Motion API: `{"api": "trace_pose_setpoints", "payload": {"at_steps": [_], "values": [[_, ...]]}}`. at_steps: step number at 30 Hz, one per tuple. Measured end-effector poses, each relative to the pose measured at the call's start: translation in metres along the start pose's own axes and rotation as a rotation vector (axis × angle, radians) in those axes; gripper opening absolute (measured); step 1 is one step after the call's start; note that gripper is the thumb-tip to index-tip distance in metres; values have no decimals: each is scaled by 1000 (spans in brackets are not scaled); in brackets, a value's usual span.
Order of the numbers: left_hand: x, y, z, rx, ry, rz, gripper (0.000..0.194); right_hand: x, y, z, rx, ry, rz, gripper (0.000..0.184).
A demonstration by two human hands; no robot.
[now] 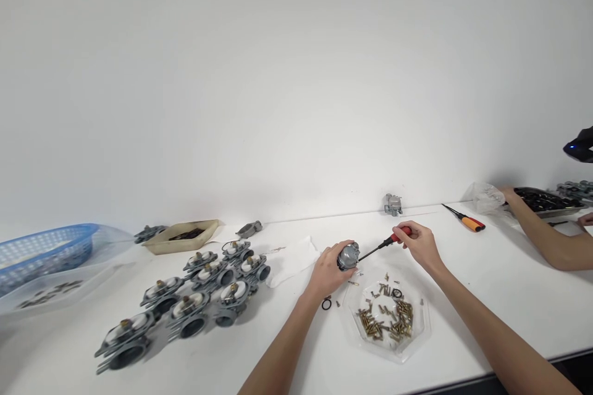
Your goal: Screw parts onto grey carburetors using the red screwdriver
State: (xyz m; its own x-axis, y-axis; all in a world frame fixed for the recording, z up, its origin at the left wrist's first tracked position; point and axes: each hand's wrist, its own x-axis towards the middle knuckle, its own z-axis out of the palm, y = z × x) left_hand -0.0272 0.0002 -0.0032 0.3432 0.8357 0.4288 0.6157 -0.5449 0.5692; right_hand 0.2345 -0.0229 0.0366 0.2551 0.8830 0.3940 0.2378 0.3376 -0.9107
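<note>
The left hand [330, 268] is gripping a grey metal body [348, 255], with the thumb below and the fingers wrapping its far side. The right hand [417, 244] is closing its fingertips around the red handle end of a screwdriver [388, 241]. The shaft is slanting down leftward, its tip reaching the body's right edge; whether it is seating in a screw cannot be told.

The body is being held above the white table [486, 308], just beyond a clear octagonal tray [402, 355]. Small brass pieces [403, 320] are lying loose in this tray, a black ring [397, 293] among them. Another black ring [327, 303] is resting on the table, left of the tray.

A white cloth [294, 262] is lying left of the left hand. Further left, several carburetor-like assemblies [189, 313] are standing in a group. One grey part [393, 204] is standing near the wall. At right, a co-worker's arm [542, 234] is extending toward a clear plastic bag [486, 197].
</note>
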Motion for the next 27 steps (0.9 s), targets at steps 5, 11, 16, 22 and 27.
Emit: {"api": "trace_pose_setpoints", "payload": {"at_steps": [5, 11, 16, 22, 27], "values": [[0, -1, 1, -3, 3, 4, 62, 1, 1, -1, -20, -16, 7, 36], [-1, 1, 0, -6, 7, -2, 63, 0, -3, -4, -85, -134, -90, 42], [-1, 1, 2, 23, 34, 27, 62, -1, -4, -6, -167, -203, -90, 49], [-2, 0, 4, 84, 36, 41, 63, 1, 1, -11, -328, -232, -103, 33], [-2, 1, 4, 102, 33, 50, 64, -1, -1, -12, -257, -308, -190, 36]]}}
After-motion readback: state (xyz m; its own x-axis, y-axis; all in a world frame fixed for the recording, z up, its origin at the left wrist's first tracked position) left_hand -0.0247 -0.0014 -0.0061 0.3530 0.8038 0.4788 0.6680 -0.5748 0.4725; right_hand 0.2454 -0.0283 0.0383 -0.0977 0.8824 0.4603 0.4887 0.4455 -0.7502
